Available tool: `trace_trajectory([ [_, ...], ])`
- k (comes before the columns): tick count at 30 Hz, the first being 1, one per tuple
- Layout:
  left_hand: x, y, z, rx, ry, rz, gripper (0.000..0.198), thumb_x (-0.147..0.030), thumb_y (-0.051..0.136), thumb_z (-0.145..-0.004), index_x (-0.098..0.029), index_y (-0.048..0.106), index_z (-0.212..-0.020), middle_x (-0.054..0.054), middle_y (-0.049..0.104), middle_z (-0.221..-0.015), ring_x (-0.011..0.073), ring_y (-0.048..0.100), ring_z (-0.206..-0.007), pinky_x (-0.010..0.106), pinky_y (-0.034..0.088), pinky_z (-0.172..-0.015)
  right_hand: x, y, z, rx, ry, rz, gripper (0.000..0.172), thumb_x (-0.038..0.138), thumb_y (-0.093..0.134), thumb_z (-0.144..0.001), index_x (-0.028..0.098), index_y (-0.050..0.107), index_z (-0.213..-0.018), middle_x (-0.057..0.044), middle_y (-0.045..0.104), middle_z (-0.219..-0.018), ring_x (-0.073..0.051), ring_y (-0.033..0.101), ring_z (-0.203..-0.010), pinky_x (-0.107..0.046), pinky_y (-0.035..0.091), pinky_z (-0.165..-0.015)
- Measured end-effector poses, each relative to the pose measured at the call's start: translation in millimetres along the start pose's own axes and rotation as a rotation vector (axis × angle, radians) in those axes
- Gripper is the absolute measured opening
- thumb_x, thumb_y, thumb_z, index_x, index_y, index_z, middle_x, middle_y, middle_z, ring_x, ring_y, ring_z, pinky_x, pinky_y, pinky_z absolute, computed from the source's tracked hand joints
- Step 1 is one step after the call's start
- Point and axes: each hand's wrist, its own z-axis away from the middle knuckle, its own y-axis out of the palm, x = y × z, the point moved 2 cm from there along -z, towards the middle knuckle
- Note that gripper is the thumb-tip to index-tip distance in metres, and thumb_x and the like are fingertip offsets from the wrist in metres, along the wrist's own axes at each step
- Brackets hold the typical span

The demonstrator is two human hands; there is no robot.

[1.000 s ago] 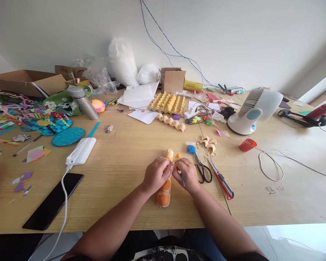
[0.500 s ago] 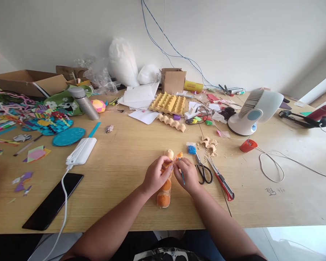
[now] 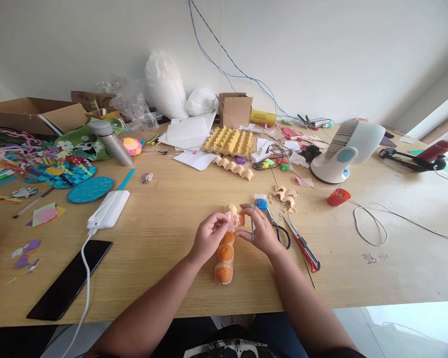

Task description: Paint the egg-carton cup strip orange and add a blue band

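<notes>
My left hand (image 3: 209, 236) is closed, pinching a crinkled clear plastic wrapper (image 3: 230, 219). A lump of orange clay (image 3: 241, 220) shows at the wrapper's right side, by the fingers of my right hand (image 3: 262, 232). A thin blue stick (image 3: 252, 226) is tucked in my right hand, whose thumb and forefinger are spread apart. Below both hands, a strip of egg carton (image 3: 224, 273) lies lengthwise on the table. Orange covers its nearer bumps, while the far bump is pale. The wrapper and hands partly hide its upper part.
Scissors (image 3: 283, 236), a red utility knife (image 3: 306, 248) and a blue clay packet (image 3: 261, 203) lie right of my hands. Cut carton pieces (image 3: 284, 195) sit beyond them. A white fan (image 3: 343, 156) stands farther right. Leftward are a power bank (image 3: 108, 210) and a black phone (image 3: 70, 278).
My hands have moved apart slightly, and the right fingers have spread. The plastic wrapper and orange lump now show more between them. The view has shifted a little.
</notes>
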Motion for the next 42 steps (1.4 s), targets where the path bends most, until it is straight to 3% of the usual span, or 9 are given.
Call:
trace_trajectory([
  [4, 8.4, -0.6, -1.1, -0.027, -0.092, 0.142, 0.024, -0.042, 0.079, -0.089, -0.02, 0.071, -0.092, 0.002, 0.073, -0.086, 0.0143, 0.067, -0.075, 0.026, 0.057, -0.072, -6.1, 2.6, 0.5, 0.057, 0.066, -0.034, 0.043, 0.046, 0.076, -0.099, 0.025, 0.06, -0.133, -0.013, 0.073, -0.118, -0.025, 0.07, -0.093, -0.04, 0.062, -0.083],
  [7, 9.4, -0.7, -1.0, 0.029, -0.101, 0.127, 0.024, -0.042, 0.079, -0.091, -0.019, 0.073, -0.093, 0.002, 0.073, -0.085, 0.0145, 0.068, -0.076, 0.026, 0.057, -0.074, -5.1, 3.9, 1.1, 0.062, 0.05, -0.013, 0.041, 0.041, 0.077, -0.098, 0.024, 0.063, -0.132, -0.013, 0.073, -0.115, -0.027, 0.07, -0.098, -0.043, 0.061, -0.088],
  [10, 6.5, -2.4, -1.3, 0.054, -0.083, 0.042, 0.021, -0.04, 0.076, -0.093, -0.019, 0.074, -0.094, 0.003, 0.076, -0.089, 0.0163, 0.072, -0.08, 0.027, 0.06, -0.078, -3.7, 4.8, 1.7, 0.061, 0.02, -0.028, 0.031, 0.031, 0.074, -0.099, 0.024, 0.064, -0.127, -0.015, 0.073, -0.127, -0.028, 0.071, -0.11, -0.043, 0.059, -0.095],
  [16, 5.6, -8.0, -5.8, 0.027, 0.034, -0.171, 0.022, -0.04, 0.072, -0.097, -0.021, 0.083, -0.102, 0.007, 0.084, -0.102, 0.0211, 0.079, -0.09, 0.032, 0.064, -0.083, -6.4, 6.3, 6.1, 0.077, 0.029, 0.005, 0.028, 0.026, 0.068, -0.101, 0.023, 0.067, -0.129, -0.01, 0.074, -0.105, -0.023, 0.069, -0.088, -0.035, 0.058, -0.079],
  [23, 9.6, -11.2, -11.3, 0.251, -0.104, -0.092, 0.031, -0.047, 0.08, -0.092, -0.023, 0.086, -0.112, 0.008, 0.084, -0.116, 0.0252, 0.078, -0.107, 0.036, 0.064, -0.094, -2.8, 1.4, 5.1, 0.096, 0.02, -0.073, 0.025, 0.03, 0.061, -0.108, 0.023, 0.07, -0.13, -0.01, 0.073, -0.103, -0.023, 0.069, -0.087, -0.035, 0.057, -0.078],
  [33, 0.0, -6.5, -8.2, 0.205, -0.036, -0.175, 0.032, -0.052, 0.081, -0.09, -0.021, 0.083, -0.099, 0.007, 0.081, -0.098, 0.0209, 0.076, -0.088, 0.03, 0.061, -0.076, 7.4, 3.2, 4.3, 0.137, 0.023, -0.126, 0.019, 0.035, 0.057, -0.111, 0.022, 0.07, -0.115, -0.008, 0.071, -0.096, -0.02, 0.065, -0.081, -0.032, 0.052, -0.072],
  [42, -4.9, -5.7, -7.0, 0.182, 0.136, -0.255, 0.019, -0.043, 0.08, -0.093, -0.024, 0.08, -0.094, 0.007, 0.08, -0.097, 0.0209, 0.074, -0.087, 0.031, 0.06, -0.076, 12.9, 2.5, 4.3, 0.121, 0.082, -0.163, 0.018, 0.038, 0.057, -0.11, 0.023, 0.066, -0.104, -0.007, 0.068, -0.091, -0.021, 0.061, -0.079, -0.033, 0.049, -0.07],
])
